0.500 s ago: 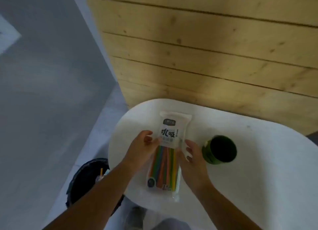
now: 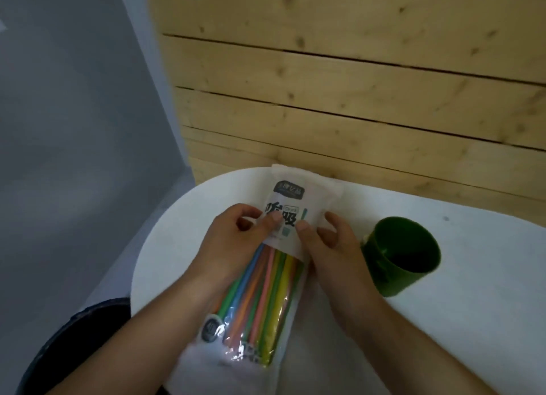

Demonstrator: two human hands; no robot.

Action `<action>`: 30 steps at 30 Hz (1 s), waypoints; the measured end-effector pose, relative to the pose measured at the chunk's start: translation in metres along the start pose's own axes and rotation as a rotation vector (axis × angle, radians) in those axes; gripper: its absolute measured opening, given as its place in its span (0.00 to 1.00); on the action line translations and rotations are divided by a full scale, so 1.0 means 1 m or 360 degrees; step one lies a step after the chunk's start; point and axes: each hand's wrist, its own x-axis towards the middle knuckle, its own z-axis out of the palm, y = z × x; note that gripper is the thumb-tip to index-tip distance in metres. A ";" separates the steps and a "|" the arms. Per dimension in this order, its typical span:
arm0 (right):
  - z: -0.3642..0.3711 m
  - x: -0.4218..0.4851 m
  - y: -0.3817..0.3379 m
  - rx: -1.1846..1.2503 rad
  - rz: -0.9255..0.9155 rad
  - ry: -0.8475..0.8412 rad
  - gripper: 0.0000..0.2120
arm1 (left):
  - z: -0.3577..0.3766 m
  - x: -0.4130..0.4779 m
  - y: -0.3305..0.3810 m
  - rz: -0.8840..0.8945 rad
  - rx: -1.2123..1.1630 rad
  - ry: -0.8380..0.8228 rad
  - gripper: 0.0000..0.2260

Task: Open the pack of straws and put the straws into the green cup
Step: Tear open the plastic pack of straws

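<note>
A long pack of straws (image 2: 291, 201) with a white printed top and a clear lower half full of coloured straws (image 2: 260, 300) is held above the white table (image 2: 478, 291). My left hand (image 2: 233, 244) grips its left side, thumb pressed on the printed label. My right hand (image 2: 328, 247) grips its right side, thumb on the front near the left thumb. The pack looks sealed. The green cup (image 2: 399, 255) stands on the table just right of my right hand, its inside dark with nothing visible in it.
A wooden plank wall (image 2: 354, 84) rises right behind the table. A dark round bin (image 2: 74, 344) sits on the grey floor at lower left, beside the table's rounded left edge.
The pack has been lifted nearer to the camera. Both thumbs have shifted onto the printed label, closer together. The cup has not moved.
</note>
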 end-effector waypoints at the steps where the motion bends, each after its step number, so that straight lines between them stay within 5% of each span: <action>1: -0.001 0.000 -0.004 -0.0013 -0.0057 0.0001 0.33 | -0.001 -0.001 0.003 0.0018 -0.0042 -0.0009 0.14; 15: -0.050 -0.070 -0.121 -0.0022 -0.0822 0.0069 0.14 | -0.011 -0.050 0.083 0.0501 -0.0198 -0.0194 0.12; 23: -0.067 -0.120 -0.111 -0.0064 -0.0892 0.0169 0.01 | 0.005 -0.106 0.107 0.0592 -0.0063 0.0261 0.15; 30: -0.075 -0.170 -0.101 -0.0160 -0.0930 -0.0136 0.09 | 0.015 -0.165 0.110 0.0477 -0.0626 0.0018 0.20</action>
